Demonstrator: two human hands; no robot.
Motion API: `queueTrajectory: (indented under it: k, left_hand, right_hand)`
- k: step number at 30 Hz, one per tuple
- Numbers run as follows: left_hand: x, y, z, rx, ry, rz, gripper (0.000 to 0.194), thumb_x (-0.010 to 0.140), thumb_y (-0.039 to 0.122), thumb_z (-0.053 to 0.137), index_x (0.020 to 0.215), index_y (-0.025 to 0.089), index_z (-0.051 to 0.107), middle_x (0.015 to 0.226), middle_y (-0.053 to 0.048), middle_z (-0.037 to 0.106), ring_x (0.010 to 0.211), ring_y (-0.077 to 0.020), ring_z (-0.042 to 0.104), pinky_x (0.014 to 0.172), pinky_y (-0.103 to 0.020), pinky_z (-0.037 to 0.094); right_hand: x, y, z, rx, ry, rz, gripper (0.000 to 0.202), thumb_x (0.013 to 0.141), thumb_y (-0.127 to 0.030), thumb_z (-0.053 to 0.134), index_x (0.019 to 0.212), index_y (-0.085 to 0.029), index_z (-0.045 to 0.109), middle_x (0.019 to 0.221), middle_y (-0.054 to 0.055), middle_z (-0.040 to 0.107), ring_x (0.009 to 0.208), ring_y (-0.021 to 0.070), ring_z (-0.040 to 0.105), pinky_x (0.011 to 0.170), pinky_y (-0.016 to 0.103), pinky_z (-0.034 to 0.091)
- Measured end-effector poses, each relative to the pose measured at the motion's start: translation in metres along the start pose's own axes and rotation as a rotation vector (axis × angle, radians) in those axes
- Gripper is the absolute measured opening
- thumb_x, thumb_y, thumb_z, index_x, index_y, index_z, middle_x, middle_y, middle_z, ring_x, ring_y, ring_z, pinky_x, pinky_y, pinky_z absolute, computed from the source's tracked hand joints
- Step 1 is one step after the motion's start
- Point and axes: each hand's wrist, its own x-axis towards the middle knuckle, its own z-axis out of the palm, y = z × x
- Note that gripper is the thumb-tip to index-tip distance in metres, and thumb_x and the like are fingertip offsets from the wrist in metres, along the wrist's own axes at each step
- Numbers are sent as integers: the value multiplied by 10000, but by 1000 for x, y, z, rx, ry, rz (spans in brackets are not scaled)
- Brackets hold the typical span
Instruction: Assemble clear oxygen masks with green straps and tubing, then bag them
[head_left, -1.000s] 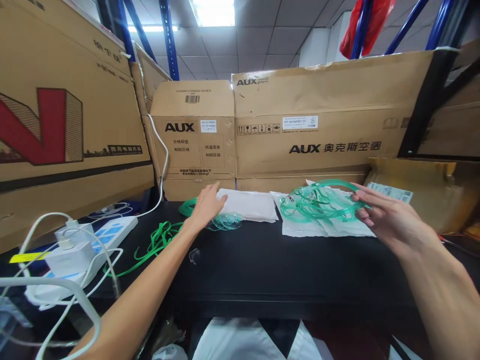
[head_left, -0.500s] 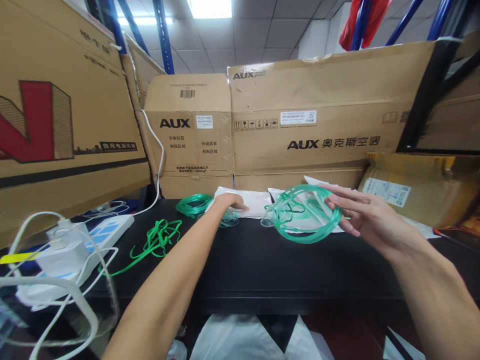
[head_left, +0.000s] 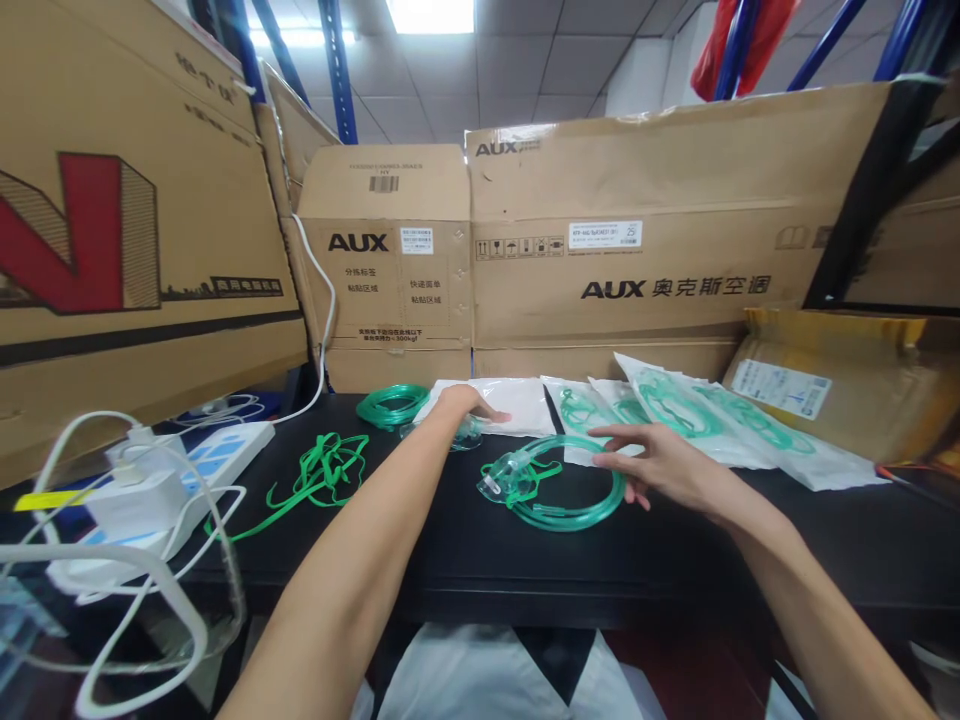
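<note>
A clear oxygen mask point(head_left: 504, 482) with a green strap and coiled green tubing point(head_left: 577, 518) lies on the black tabletop. My right hand point(head_left: 652, 460) has its fingers on the right side of that coil, closed on the tubing. My left hand point(head_left: 469, 402) is stretched out at the near edge of a white packet point(head_left: 525, 402), one digit pointing right. Its other fingers are partly hidden. Under it shows a second clear mask point(head_left: 469, 435), largely covered by the hand and wrist. A separate coil of green tubing point(head_left: 391, 405) sits left of the packet.
Several bagged green-tubed masks point(head_left: 679, 405) lie at the back right beside a taped carton point(head_left: 862, 380). Loose green straps point(head_left: 326, 470) lie left of my left arm. A white power strip point(head_left: 217, 455) with cables is at far left. AUX cartons point(head_left: 600, 270) wall the back.
My right hand has come left and down with the oxygen mask and tubing, which now rest on the tabletop. The bagged masks behind show more fully. My left hand stays near the white packet.
</note>
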Motion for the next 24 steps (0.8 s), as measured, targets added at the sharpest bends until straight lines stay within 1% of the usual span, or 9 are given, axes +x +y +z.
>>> queueTrajectory:
  k: [4,7,9,11,14,16,19,22,24]
  left_hand:
    - [-12,0,-12,-7,103,52,611,868,625,664,1267,162,674,1367,-163,640,1279,-330,585,1093,-561,410]
    - [-33,-2,-18,-32,273,156,563,907,557,637,1289,145,667,1404,-208,604,1325,-371,534,1093,-533,396]
    - [-54,-3,-16,-63,379,249,538,929,562,582,1271,161,690,1354,-215,642,1298,-399,549,1052,-494,414]
    - [-81,-4,-6,-97,440,350,508,967,587,485,1221,214,719,1257,-153,711,1212,-357,615,997,-431,442]
    - [-121,-5,18,-135,444,482,464,978,599,458,1055,265,772,1092,-62,776,1048,-269,691,872,-323,472]
    - [-141,-7,35,-187,400,564,445,983,577,464,981,264,779,942,-44,787,891,-245,709,752,-307,464]
    - [-158,-11,54,-285,388,591,377,969,530,519,1005,260,779,957,-46,780,895,-250,698,741,-309,441]
    - [-166,-14,64,-356,393,556,374,971,535,513,1006,270,774,973,-40,765,908,-247,682,787,-317,436]
    - [-169,-15,69,-406,393,542,413,983,564,475,985,270,765,986,-38,749,927,-243,669,815,-321,437]
  right_hand:
    - [2,3,0,-213,142,-47,499,857,-470,690,1213,-121,716,442,-24,595,361,173,544,406,276,410]
    - [1,-1,1,-280,196,-130,389,907,-465,634,1110,-155,753,471,-18,599,411,176,563,471,290,430]
    - [2,-4,5,-314,198,-210,339,945,-458,589,1044,-188,769,607,23,683,544,203,643,565,314,482]
    - [5,-4,14,-349,195,-300,298,975,-417,554,1007,-213,770,842,65,752,750,232,700,688,342,523]
    - [15,1,31,-417,168,-443,261,1006,-311,507,1074,-226,745,1063,93,724,964,255,680,860,394,521]
    - [25,7,41,-471,127,-535,271,1010,-247,486,1154,-222,714,1099,110,688,1029,267,654,926,425,504]
    - [39,16,52,-539,49,-667,265,998,-206,515,1202,-213,684,1116,119,660,1076,276,621,950,434,496]
    - [44,20,60,-576,-2,-776,192,1016,-232,518,1097,-195,688,1007,102,655,971,265,611,871,415,509]
    - [42,20,63,-577,5,-826,208,1042,-236,465,1025,-184,666,962,98,632,916,253,589,827,399,500]
